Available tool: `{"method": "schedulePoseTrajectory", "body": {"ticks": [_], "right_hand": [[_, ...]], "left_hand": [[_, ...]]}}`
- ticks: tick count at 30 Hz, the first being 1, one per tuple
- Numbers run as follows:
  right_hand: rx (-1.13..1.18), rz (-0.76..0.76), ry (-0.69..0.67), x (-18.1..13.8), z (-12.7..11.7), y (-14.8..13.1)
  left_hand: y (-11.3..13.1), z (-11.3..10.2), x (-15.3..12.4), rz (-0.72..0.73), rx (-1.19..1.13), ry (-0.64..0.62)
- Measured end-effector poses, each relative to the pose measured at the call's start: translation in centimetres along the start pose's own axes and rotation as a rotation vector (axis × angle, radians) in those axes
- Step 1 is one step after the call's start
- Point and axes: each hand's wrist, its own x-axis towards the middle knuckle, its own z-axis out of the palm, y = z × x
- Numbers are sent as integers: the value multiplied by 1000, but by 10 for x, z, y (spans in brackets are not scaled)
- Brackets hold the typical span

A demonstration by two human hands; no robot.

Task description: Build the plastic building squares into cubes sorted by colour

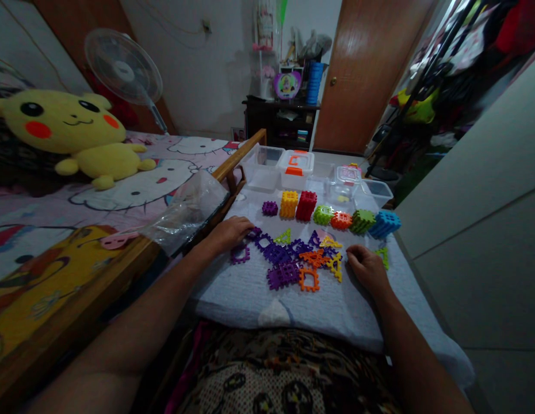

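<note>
My left hand (233,233) is closed at the fingertips on a small purple plastic building piece (254,233) at the left of a loose pile. Just below that hand lies a purple square frame piece (240,255). My right hand (367,265) rests on the cloth with its fingers curled and no piece showing in them. Left of it are yellow triangle pieces (335,268); a green triangle (383,257) lies partly behind it. Between the hands are dark purple interlocking pieces (277,253), a purple stack (283,276), orange triangles (314,259) and an orange square frame (309,280).
Behind the pile stands a row of sorted stacks, among them yellow (289,205), red (306,206) and blue (385,223). Farther back are clear plastic boxes (263,167) and an orange-latched box (297,164). A wooden bed rail (239,154) borders the table's left side, with a plastic bag (192,207) beside it.
</note>
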Motion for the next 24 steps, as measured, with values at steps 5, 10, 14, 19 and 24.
{"method": "schedulePoseTrajectory", "body": {"ticks": [5, 10, 14, 19, 24], "right_hand": [[3, 5, -16, 0, -1, -1], [-3, 2, -25, 0, -1, -2], [-5, 4, -23, 0, -1, -3], [4, 3, -18, -1, -1, -3], [4, 1, -14, -1, -1, -4]], "left_hand": [[12, -22, -15, -150, -28, 187], [15, -28, -45, -186, -272, -10], [9, -8, -54, -124, -283, -135], [12, 8, -53, -231, -83, -92], [22, -4, -64, -204, -70, -134]]}}
